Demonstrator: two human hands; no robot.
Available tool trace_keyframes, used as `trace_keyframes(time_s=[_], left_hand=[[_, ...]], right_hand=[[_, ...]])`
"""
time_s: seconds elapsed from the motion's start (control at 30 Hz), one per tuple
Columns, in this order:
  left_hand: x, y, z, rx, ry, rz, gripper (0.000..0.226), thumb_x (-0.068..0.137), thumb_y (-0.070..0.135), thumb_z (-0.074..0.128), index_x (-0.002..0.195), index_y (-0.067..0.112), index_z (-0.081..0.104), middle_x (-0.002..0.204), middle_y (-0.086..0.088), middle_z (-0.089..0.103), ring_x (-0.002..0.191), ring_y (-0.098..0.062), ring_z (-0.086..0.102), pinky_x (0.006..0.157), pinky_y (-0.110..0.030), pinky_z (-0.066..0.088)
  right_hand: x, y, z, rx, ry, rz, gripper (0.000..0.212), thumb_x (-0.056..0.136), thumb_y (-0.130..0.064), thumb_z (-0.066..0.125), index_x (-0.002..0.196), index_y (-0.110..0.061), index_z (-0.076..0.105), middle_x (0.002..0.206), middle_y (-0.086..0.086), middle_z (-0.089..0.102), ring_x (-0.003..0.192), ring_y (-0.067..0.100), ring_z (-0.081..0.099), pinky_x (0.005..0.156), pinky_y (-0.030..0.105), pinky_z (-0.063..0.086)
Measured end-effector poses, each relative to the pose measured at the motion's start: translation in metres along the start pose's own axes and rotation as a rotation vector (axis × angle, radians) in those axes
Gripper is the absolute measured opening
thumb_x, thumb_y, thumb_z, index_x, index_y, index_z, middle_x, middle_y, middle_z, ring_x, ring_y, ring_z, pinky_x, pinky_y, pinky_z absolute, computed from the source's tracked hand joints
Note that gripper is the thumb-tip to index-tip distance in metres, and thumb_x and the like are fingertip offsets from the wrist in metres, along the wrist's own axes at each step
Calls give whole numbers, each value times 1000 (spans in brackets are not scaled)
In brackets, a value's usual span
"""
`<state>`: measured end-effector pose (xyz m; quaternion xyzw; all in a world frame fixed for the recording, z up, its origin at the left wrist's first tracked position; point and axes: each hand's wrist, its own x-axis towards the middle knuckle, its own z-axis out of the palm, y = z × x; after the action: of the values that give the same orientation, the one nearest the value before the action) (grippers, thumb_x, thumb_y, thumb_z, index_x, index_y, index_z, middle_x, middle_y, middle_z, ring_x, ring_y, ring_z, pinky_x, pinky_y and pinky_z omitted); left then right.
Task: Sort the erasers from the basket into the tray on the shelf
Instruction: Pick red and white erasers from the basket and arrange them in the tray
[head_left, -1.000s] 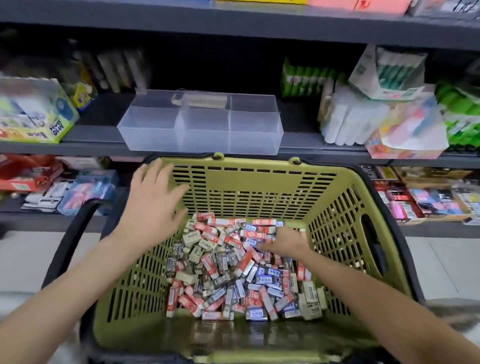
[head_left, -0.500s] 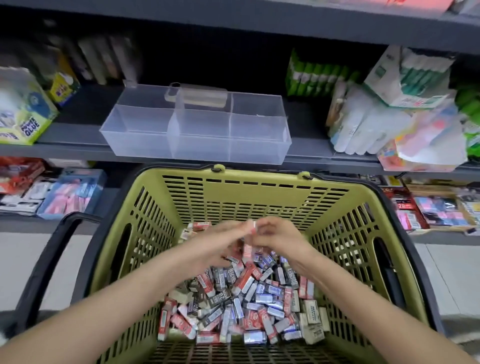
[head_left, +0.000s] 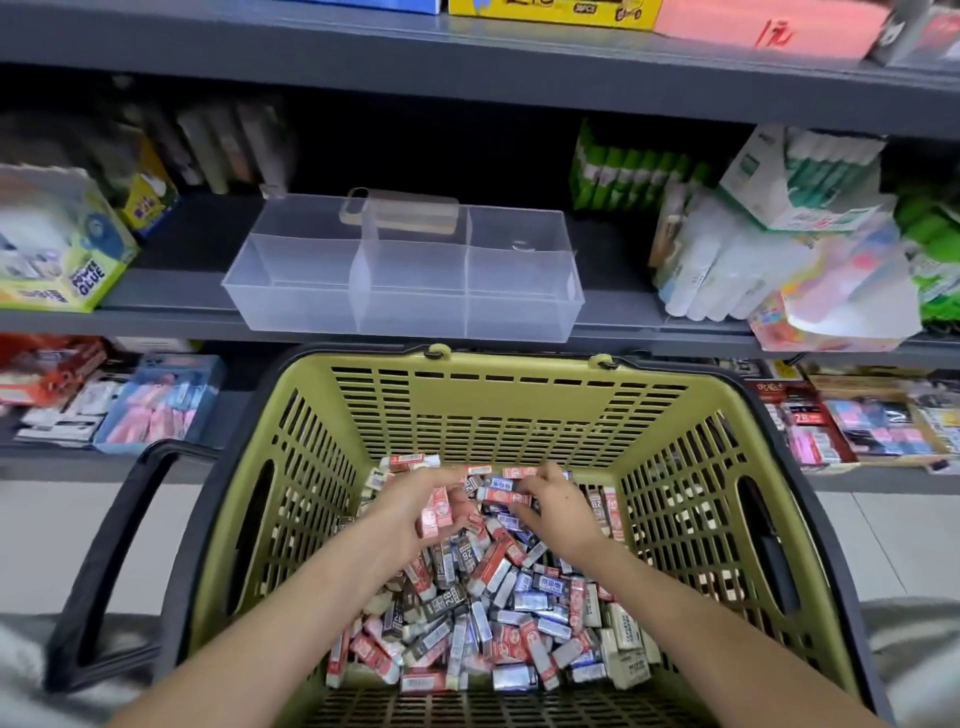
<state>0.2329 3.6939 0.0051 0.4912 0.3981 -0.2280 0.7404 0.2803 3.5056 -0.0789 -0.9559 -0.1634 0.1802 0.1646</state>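
A green slotted basket (head_left: 519, 395) holds a heap of several wrapped erasers (head_left: 493, 613) in red, blue, grey and beige sleeves. Both hands are down inside it at the far end of the heap. My left hand (head_left: 410, 514) holds a few red-sleeved erasers (head_left: 435, 512) in its curled fingers. My right hand (head_left: 553, 512) pinches a red-sleeved eraser (head_left: 501, 498) just beside them. On the grey shelf above the basket stands the clear divided tray (head_left: 405, 317); its compartments look bare.
The basket's black handle (head_left: 119, 545) hangs off its left side. A glue box (head_left: 62, 270) sits left of the tray and white packs (head_left: 727, 270) crowd its right. A flat clear case (head_left: 405, 213) lies behind the tray. Lower shelves hold more stationery.
The hands met above the heap half a second ago and have dropped back onto the erasers. The left hand now holds a few red ones. The camera view has shifted slightly.
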Motion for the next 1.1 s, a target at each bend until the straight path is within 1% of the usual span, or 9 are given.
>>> trace_keyframes(time_s=[0.17, 0.33, 0.43, 0.6, 0.7, 0.77, 0.83, 1.0, 1.1], left_hand=[[10, -11, 0, 6, 2, -23, 27, 79, 13, 71, 103, 3, 63, 75, -7, 72, 70, -20, 68, 66, -30, 57], [11, -18, 9, -98, -147, -89, 51, 60, 26, 81, 104, 6, 64, 93, -15, 73, 83, -26, 71, 66, -33, 58], [9, -23, 18, -173, -253, -78, 37, 64, 28, 81, 94, 10, 70, 93, -11, 73, 82, -22, 70, 62, -31, 57], [14, -25, 13, -200, -84, -62, 30, 73, 16, 73, 101, 7, 65, 79, -10, 73, 65, -19, 68, 53, -29, 56], [14, -16, 8, -223, -102, -53, 27, 69, 10, 74, 94, 4, 65, 76, -10, 73, 63, -20, 69, 60, -29, 58], [13, -9, 4, -222, -112, -32, 26, 66, 8, 74, 90, 4, 65, 75, -10, 73, 63, -20, 69, 62, -29, 58], [12, -3, 0, -201, -106, -2, 30, 63, 6, 75, 90, 3, 65, 78, -11, 74, 66, -20, 71, 61, -29, 59], [14, 0, -11, -128, -43, 27, 49, 60, -1, 76, 107, 0, 62, 87, -13, 75, 75, -22, 72, 57, -29, 58], [16, -4, -10, -121, -18, 6, 55, 59, 5, 80, 109, 4, 58, 88, -12, 70, 79, -24, 68, 56, -30, 56]], right_hand=[[-10, -2, -8, 30, 13, -53, 33, 93, -30, 56, 119, -10, 62, 114, 6, 48, 82, 17, 56, 84, 27, 48], [-33, -30, -37, 437, 357, 52, 14, 83, -24, 69, 81, -11, 73, 71, -1, 59, 75, 9, 50, 70, 13, 41], [-52, -67, -37, 731, 265, -6, 9, 78, -15, 74, 87, -16, 74, 86, -4, 64, 79, 11, 60, 71, 19, 51], [-51, -65, -35, 983, 128, 4, 14, 84, -21, 69, 97, -22, 74, 92, -7, 73, 86, 11, 68, 82, 30, 55], [-26, -26, -34, 456, 310, 126, 20, 91, -21, 59, 108, -17, 69, 104, -4, 71, 95, 12, 64, 87, 34, 52], [-11, -4, -26, 48, 250, 110, 27, 93, -22, 54, 118, -15, 63, 116, -1, 66, 109, 17, 57, 91, 29, 48], [0, 7, -14, -96, 139, 82, 26, 93, -21, 53, 116, -14, 61, 119, 1, 61, 109, 19, 55, 87, 28, 46], [8, 6, -5, -115, 136, 143, 17, 90, -12, 54, 103, -11, 65, 108, 1, 53, 80, 17, 59, 62, 26, 48], [-2, -5, -19, 366, 226, 277, 16, 87, -22, 62, 86, -9, 71, 79, 1, 61, 62, 10, 49, 49, 22, 38]])
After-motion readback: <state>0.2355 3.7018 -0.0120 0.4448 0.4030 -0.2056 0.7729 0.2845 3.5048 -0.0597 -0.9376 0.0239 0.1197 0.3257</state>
